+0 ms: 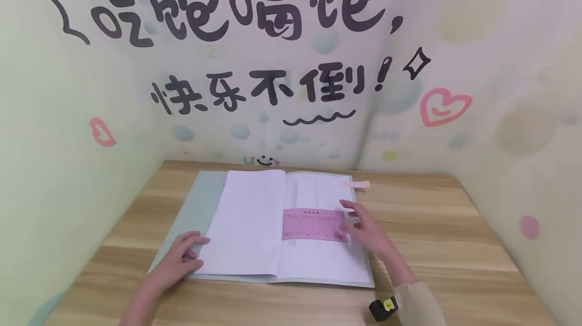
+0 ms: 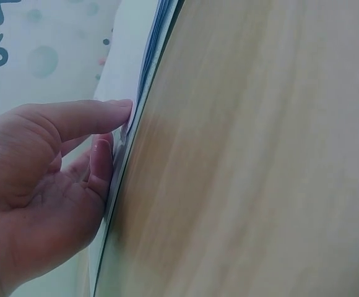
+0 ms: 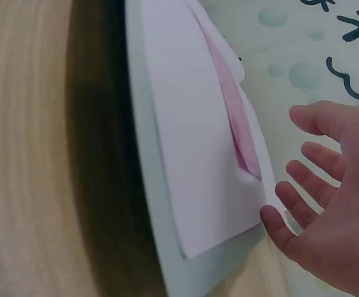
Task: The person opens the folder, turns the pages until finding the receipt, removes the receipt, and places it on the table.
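A pale green folder (image 1: 204, 187) lies open on the table, with white pages (image 1: 247, 220) turned to its left side. On the right-hand page, which bears small print, lies a pink printed slip (image 1: 311, 225). My left hand (image 1: 175, 260) rests at the lower left of the pages; in the left wrist view its thumb (image 2: 108, 112) touches the page edge and the fingers bend loosely. Over the slip's right end is my right hand (image 1: 368, 235). The right wrist view shows its fingers (image 3: 312, 185) spread, with nothing held and the pink slip beyond them.
A pale pink tab (image 1: 361, 184) sticks out at the folder's upper right edge. The wooden table (image 1: 423, 210) meets walls with black lettering and hearts on the far side (image 1: 273, 144). A small black and yellow device (image 1: 384, 308) sits by the right sleeve (image 1: 418, 306).
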A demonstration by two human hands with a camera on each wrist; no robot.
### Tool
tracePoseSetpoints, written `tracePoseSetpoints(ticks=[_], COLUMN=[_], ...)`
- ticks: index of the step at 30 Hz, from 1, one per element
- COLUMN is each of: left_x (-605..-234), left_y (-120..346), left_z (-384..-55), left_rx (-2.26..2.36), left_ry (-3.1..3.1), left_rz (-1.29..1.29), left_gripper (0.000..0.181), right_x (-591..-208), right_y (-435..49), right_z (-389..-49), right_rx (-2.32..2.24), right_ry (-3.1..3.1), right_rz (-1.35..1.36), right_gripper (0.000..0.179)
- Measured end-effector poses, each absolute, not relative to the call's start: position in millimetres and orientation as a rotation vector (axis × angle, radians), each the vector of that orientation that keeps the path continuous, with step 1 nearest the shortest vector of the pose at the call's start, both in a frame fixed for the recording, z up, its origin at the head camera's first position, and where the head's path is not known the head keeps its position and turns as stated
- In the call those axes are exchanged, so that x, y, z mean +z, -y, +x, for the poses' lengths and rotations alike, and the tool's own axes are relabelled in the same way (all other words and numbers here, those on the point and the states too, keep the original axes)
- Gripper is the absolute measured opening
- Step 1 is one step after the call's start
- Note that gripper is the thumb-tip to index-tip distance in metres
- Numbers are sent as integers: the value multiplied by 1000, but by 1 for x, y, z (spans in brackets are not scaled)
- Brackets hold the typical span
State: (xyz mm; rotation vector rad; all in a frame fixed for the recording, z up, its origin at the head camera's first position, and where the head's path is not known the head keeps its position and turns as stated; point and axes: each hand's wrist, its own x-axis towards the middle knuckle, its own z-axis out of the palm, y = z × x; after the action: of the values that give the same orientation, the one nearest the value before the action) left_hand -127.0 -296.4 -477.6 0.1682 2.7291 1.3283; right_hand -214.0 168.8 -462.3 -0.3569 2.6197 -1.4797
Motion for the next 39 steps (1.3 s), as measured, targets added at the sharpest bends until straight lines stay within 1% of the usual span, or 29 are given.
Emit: tracePoseSetpoints(ticks=[2, 7, 14, 20, 22, 28, 39], left_x=[-478, -480, -480, -478, -478, -476, -476], left_y=[297, 297, 295, 296, 297, 300, 298], left_z=[-126, -126, -130, -130, -129, -131, -130], left_rx=[1331, 1352, 1327, 1332, 1328, 1336, 1306], left_ry=[-2722, -2686, -2697, -2700, -2696, -2724, -2709], left_rz=[150, 140, 138, 180, 181, 198, 194], left_gripper=[47, 47, 47, 47, 47, 46, 46], right_x=[-466, -479, -486, -489, -489, -493, -496], right_y=[-171, -179, -193, -198, -196, -185, -177], right_z=[-212, -210, -216, -222, -223, -224, -216], right_rx=[-1442, -1387, -1349, -1335, -1295, -1170, -1198], right_ry=[-2599, -2599, -2589, -2565, -2592, -2737, -2770], right_rz=[-327, -275, -343, -320, -344, -447, -316], right_gripper=[63, 65, 69, 76, 74, 62, 53])
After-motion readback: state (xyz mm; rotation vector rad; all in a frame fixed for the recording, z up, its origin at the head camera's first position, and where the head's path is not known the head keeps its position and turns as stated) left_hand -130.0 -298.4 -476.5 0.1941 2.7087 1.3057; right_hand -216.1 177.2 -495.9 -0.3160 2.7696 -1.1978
